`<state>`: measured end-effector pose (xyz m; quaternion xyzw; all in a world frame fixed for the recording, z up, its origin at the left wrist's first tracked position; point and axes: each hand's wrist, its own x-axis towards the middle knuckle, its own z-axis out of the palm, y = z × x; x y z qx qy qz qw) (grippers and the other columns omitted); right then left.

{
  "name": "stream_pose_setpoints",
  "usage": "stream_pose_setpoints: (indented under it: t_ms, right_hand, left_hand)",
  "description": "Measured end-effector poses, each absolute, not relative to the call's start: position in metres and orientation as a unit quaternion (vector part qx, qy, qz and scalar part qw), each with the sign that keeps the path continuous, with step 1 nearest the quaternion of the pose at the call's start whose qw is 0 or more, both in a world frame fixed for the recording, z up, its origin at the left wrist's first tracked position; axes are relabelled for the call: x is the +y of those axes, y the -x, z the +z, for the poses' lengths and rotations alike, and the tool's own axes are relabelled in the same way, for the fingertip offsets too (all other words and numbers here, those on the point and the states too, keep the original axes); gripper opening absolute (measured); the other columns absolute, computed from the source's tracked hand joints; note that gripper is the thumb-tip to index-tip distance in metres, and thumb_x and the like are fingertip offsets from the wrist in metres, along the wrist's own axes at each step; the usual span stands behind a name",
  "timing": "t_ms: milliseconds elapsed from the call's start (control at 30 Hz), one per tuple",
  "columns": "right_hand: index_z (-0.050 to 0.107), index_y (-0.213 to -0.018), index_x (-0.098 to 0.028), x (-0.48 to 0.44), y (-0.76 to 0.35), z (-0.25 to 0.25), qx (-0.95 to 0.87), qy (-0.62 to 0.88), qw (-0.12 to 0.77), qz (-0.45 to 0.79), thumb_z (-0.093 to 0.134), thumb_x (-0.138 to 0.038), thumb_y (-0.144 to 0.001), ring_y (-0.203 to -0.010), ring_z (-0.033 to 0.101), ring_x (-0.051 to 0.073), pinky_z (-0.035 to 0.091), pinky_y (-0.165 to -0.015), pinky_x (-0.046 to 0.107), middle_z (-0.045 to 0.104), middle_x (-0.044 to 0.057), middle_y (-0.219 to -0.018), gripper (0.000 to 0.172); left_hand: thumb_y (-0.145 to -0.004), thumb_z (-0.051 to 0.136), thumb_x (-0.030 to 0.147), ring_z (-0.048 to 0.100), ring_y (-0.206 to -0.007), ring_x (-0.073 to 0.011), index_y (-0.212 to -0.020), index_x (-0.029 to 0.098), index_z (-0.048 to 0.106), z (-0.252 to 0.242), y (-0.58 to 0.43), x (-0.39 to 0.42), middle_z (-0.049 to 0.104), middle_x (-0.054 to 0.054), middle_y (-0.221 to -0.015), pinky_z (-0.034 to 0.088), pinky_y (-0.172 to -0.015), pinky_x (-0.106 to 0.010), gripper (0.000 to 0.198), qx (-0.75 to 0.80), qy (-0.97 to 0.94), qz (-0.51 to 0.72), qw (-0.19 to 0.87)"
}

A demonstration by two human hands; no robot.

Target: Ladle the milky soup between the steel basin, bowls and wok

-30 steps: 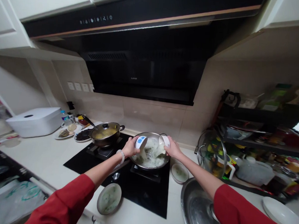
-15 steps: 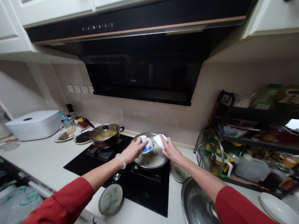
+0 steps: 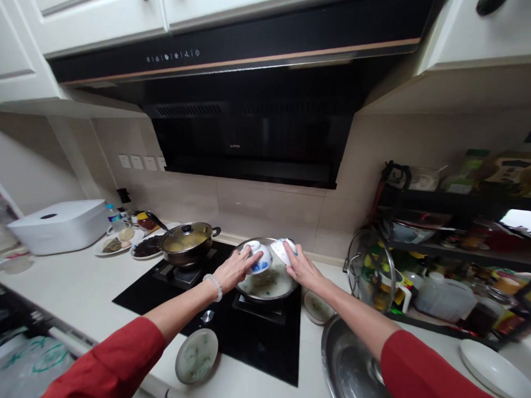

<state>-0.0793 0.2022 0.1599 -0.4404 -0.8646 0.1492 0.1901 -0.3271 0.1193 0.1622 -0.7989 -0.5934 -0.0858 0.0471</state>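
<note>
Over the wide pan (image 3: 267, 287) on the right burner, my left hand (image 3: 236, 267) grips a white bowl with a blue pattern (image 3: 261, 262), tipped over. My right hand (image 3: 305, 267) holds a small white ceramic piece (image 3: 282, 249) close to the bowl, also above the pan; its exact shape is partly hidden by my fingers. Pale, cloudy liquid with dark green bits lies in the pan. A bowl with whitish, green-flecked residue (image 3: 197, 357) stands at the counter's front edge. A similar bowl (image 3: 317, 307) sits right of the stove.
A lidded pan with yellow food (image 3: 186, 243) occupies the left burner. Plates of food (image 3: 146, 246) stand beyond it. At right are a large metal basin (image 3: 350, 370), an upright glass lid (image 3: 371, 267), a black shelf (image 3: 458, 253) and a white plate (image 3: 497, 371). The range hood (image 3: 251, 127) hangs above.
The view has shifted slightly. Both hands stay over the pan in nearly the same place, still holding the bowl and the white ceramic piece, which are turned a little differently.
</note>
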Motion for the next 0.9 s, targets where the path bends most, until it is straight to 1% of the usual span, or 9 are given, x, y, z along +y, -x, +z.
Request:
stream_pose_setpoints:
  t_ms: [67,133,233,300,400,533,667,800,900]
  right_hand:
    - [0.030,-0.153,-0.027,0.204,0.081,0.156,-0.838,0.456,0.228,0.197,0.058,-0.016,-0.083,-0.098,0.062,0.025,0.043,-0.095,0.042,0.041,0.014,-0.133,0.076]
    - [0.030,-0.153,-0.024,0.207,0.083,0.152,-0.791,0.482,0.275,0.257,0.060,-0.018,-0.082,-0.092,0.063,0.023,0.047,-0.089,0.038,0.048,0.013,-0.126,0.077]
    - [0.027,-0.150,-0.018,0.213,0.087,0.145,-0.684,0.526,0.347,0.367,0.057,-0.021,-0.087,-0.073,0.062,0.017,0.053,-0.072,0.033,0.059,0.009,-0.104,0.070]
    - [0.037,-0.142,-0.017,0.215,0.087,0.144,-0.603,0.540,0.386,0.442,0.053,-0.024,-0.093,-0.067,0.060,0.015,0.053,-0.064,0.030,0.061,0.005,-0.095,0.052]
    - [0.056,-0.119,-0.016,0.213,0.079,0.147,-0.489,0.531,0.433,0.540,0.055,-0.031,-0.096,-0.069,0.060,0.012,0.052,-0.059,0.027,0.061,0.004,-0.096,0.028]
    - [0.059,-0.101,-0.013,0.195,0.049,0.162,-0.364,0.492,0.473,0.634,0.058,-0.026,-0.095,-0.060,0.056,0.009,0.048,-0.050,0.021,0.060,0.001,-0.083,0.014]
    - [0.057,-0.088,-0.011,0.165,-0.002,0.182,-0.285,0.448,0.501,0.683,0.058,-0.012,-0.086,-0.055,0.054,0.009,0.044,-0.044,0.015,0.056,0.003,-0.069,0.002]
    - [0.056,-0.085,-0.014,0.124,-0.078,0.202,-0.241,0.430,0.543,0.680,0.061,-0.013,-0.080,-0.053,0.053,0.009,0.037,-0.038,0.012,0.058,0.004,-0.068,0.008]
    - [0.053,-0.081,-0.017,0.092,-0.150,0.208,-0.212,0.434,0.584,0.653,0.062,-0.012,-0.076,-0.049,0.050,0.008,0.034,-0.036,0.011,0.054,0.000,-0.063,0.011]
  left_hand:
    - [-0.069,0.058,-0.006,0.054,-0.108,-0.0252,-0.148,0.032,0.036,0.160,0.327,0.120,0.035,-0.013,-0.146,0.044,-0.100,-0.046,0.090,-0.595,0.791,-0.145,0.007]
    - [-0.065,0.064,-0.004,0.056,-0.106,-0.0231,-0.143,0.029,0.043,0.158,0.327,0.124,0.042,-0.010,-0.137,0.044,-0.101,-0.045,0.088,-0.613,0.740,-0.265,-0.084]
    - [-0.061,0.070,-0.003,0.059,-0.099,-0.0197,-0.134,0.025,0.051,0.156,0.327,0.133,0.051,-0.007,-0.123,0.052,-0.094,-0.041,0.080,-0.646,0.464,-0.510,-0.327]
    - [-0.066,0.070,0.001,0.063,-0.089,-0.0185,-0.128,0.018,0.052,0.158,0.328,0.137,0.056,-0.009,-0.113,0.059,-0.080,-0.038,0.067,-0.628,0.267,-0.579,-0.446]
    - [-0.077,0.064,0.009,0.067,-0.083,-0.0223,-0.118,0.008,0.051,0.161,0.329,0.136,0.060,-0.015,-0.103,0.062,-0.061,-0.033,0.043,-0.610,0.164,-0.566,-0.530]
    - [-0.086,0.049,0.013,0.068,-0.098,-0.0286,-0.119,0.011,0.049,0.160,0.316,0.126,0.060,-0.017,-0.110,0.063,-0.057,-0.031,0.033,-0.566,0.110,-0.533,-0.619]
    - [-0.082,0.047,0.008,0.067,-0.107,-0.0309,-0.123,0.013,0.049,0.157,0.276,0.124,0.060,-0.018,-0.117,0.065,-0.064,-0.034,0.041,-0.459,0.069,-0.529,-0.711]
    - [-0.077,0.048,0.004,0.065,-0.112,-0.0347,-0.124,0.009,0.047,0.162,0.205,0.124,0.060,-0.021,-0.117,0.065,-0.071,-0.036,0.048,-0.438,0.100,-0.477,-0.755]
    - [-0.074,0.051,0.003,0.064,-0.113,-0.0330,-0.123,0.008,0.047,0.165,0.139,0.124,0.062,-0.020,-0.117,0.063,-0.083,-0.037,0.050,-0.409,0.151,-0.430,-0.791]
